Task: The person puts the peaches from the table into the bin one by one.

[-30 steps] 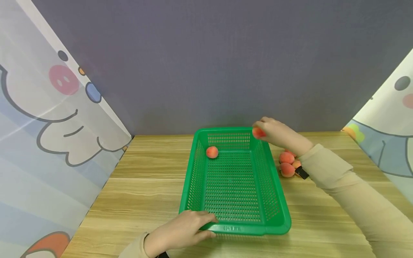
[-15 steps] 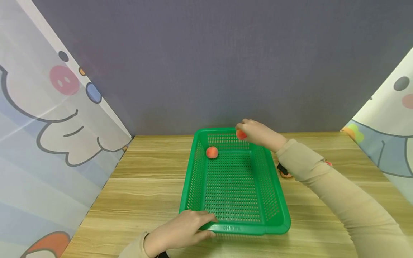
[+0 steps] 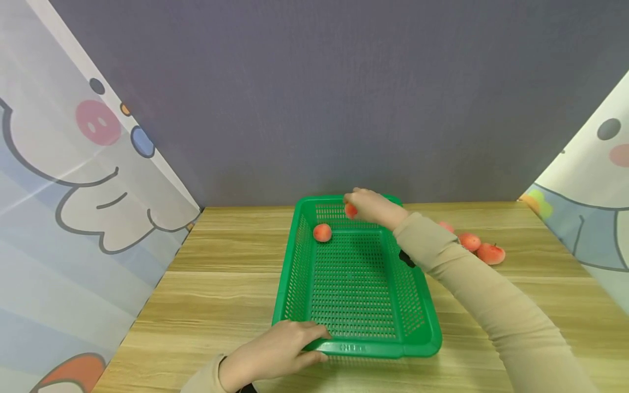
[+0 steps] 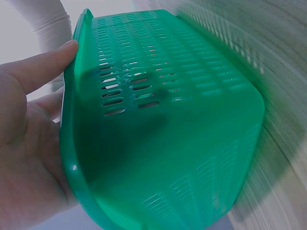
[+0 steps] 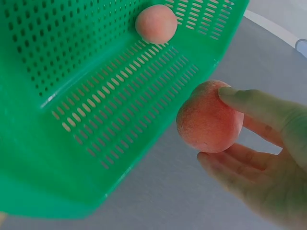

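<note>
A green perforated plastic basket (image 3: 363, 347) stands on the wooden table. At its near left corner my left hand (image 3: 277, 352) grips the rim, the thumb on the outer side in the left wrist view (image 4: 38, 72). Over the far end of the basket, my right hand (image 3: 371, 206) holds a reddish peach (image 3: 350, 210) between thumb and fingers. The right wrist view shows that held peach (image 5: 209, 116) close to the rim. Another peach (image 3: 322, 232) lies inside, in the far left corner of the basket.
Several peaches (image 3: 490, 254) lie on the table (image 3: 221, 262) right of the basket, partly hidden by the right sleeve (image 3: 467, 273). A dark grey panel (image 3: 314, 98) rises behind the table. Cartoon-printed sheets (image 3: 59, 218) flank it on both sides.
My right hand has carried the peach leftward from the basket's far right corner to over its far end. The left hand keeps its place on the rim, and the peach inside stays put.
</note>
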`<state>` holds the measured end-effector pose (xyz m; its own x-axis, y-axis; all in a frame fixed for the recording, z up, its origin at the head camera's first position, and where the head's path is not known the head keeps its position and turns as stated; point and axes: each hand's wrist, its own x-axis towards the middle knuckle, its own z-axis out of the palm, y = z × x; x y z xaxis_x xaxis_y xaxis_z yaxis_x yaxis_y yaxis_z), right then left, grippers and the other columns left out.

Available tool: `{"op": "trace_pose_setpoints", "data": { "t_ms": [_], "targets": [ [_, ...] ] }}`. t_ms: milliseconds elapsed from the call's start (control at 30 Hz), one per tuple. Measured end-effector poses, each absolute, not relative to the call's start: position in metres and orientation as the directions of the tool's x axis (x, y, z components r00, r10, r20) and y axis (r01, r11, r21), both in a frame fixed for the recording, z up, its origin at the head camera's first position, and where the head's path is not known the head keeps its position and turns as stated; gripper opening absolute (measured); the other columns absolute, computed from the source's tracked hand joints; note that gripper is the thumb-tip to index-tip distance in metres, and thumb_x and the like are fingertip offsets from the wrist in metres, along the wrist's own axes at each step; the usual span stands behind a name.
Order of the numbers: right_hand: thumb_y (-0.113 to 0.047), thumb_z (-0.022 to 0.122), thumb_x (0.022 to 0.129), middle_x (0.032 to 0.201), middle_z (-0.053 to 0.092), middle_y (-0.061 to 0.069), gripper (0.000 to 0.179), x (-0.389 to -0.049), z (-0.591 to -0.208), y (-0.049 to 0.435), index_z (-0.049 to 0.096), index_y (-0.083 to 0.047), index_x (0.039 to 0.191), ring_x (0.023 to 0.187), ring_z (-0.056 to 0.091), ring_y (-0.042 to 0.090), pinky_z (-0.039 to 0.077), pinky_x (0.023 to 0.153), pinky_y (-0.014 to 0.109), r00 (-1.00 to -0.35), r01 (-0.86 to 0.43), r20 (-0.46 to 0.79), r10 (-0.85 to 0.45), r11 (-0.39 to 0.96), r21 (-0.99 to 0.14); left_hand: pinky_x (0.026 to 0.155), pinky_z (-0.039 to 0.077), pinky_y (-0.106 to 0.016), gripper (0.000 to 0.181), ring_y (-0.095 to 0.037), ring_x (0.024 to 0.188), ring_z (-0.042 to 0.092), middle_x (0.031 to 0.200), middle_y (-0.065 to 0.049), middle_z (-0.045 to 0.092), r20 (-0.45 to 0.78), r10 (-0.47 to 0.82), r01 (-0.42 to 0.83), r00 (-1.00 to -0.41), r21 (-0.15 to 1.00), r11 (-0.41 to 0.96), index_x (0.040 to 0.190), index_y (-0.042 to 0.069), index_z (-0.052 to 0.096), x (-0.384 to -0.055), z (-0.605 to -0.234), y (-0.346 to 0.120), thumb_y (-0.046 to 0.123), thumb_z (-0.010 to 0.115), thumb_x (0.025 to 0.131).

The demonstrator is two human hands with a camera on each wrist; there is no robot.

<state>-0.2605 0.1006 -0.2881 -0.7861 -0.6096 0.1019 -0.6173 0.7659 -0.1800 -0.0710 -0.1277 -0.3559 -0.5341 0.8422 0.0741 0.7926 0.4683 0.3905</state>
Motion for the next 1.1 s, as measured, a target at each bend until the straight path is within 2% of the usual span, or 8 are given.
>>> {"op": "trace_pose_setpoints", "data": {
  "t_ms": [167,400,533,700,867,1100],
  "targets": [
    [-0.003,0.065,0.077,0.1,0.061,0.013,0.022,-0.268,-0.298,0.097,0.061,0.002,0.098,0.1,0.053,0.029,0.044,0.081,0.033,-0.806,-0.584,0.057,-0.589,0.776,-0.237,0.064,0.042,-0.01,0.02,0.001,0.08,0.057,0.099,0.005,0.062,0.074,0.841,0.793,-0.535,0.387,0.471,0.102,0.014,0.057,-0.071,-0.356,-0.128,0.029,0.054,0.088],
    [-0.002,0.064,0.078,0.094,0.059,0.012,0.026,-0.274,-0.308,0.096,0.059,0.004,0.103,0.084,0.052,0.024,0.044,0.074,0.032,-0.828,-0.541,-0.012,-0.561,0.804,-0.249,0.064,0.042,-0.01,0.021,0.001,0.081,0.057,0.1,0.005,0.062,0.07,0.842,0.792,-0.535,0.388,0.471,0.102,0.014,0.057,-0.071,-0.356,-0.127,0.029,0.054,0.088],
    [-0.002,0.063,0.078,0.098,0.06,0.014,0.032,-0.277,-0.315,0.096,0.057,0.005,0.109,0.084,0.051,0.023,0.044,0.072,0.032,-0.839,-0.518,-0.033,-0.543,0.817,-0.252,0.065,0.042,-0.01,0.022,0.001,0.08,0.057,0.1,0.004,0.062,0.063,0.84,0.787,-0.539,0.393,0.475,0.103,0.014,0.057,-0.07,-0.356,-0.127,0.03,0.053,0.088],
    [0.001,0.059,0.076,0.098,0.059,0.016,0.031,-0.279,-0.323,0.094,0.057,0.006,0.107,0.079,0.05,0.023,0.043,0.067,0.031,-0.847,-0.497,-0.06,-0.528,0.827,-0.264,0.064,0.042,-0.01,0.023,0.002,0.078,0.056,0.099,0.004,0.062,0.06,0.838,0.784,-0.543,0.393,0.48,0.103,0.013,0.057,-0.07,-0.356,-0.128,0.03,0.053,0.088],
    [0.003,0.056,0.076,0.107,0.057,0.019,0.034,-0.282,-0.331,0.09,0.056,0.005,0.11,0.078,0.048,0.022,0.041,0.066,0.031,-0.862,-0.449,-0.118,-0.493,0.851,-0.274,0.063,0.042,-0.01,0.024,0.003,0.077,0.056,0.099,0.004,0.062,0.058,0.836,0.782,-0.546,0.393,0.484,0.104,0.014,0.057,-0.07,-0.357,-0.128,0.032,0.051,0.089],
    [0.007,0.053,0.076,0.097,0.056,0.016,0.035,-0.285,-0.342,0.087,0.055,0.005,0.111,0.067,0.039,0.018,0.033,0.059,0.029,-0.871,-0.381,-0.202,-0.449,0.875,-0.299,0.063,0.042,-0.009,0.024,0.002,0.078,0.056,0.098,0.005,0.062,0.066,0.837,0.787,-0.544,0.387,0.481,0.103,0.014,0.057,-0.07,-0.357,-0.128,0.032,0.051,0.089]
  ]
}}
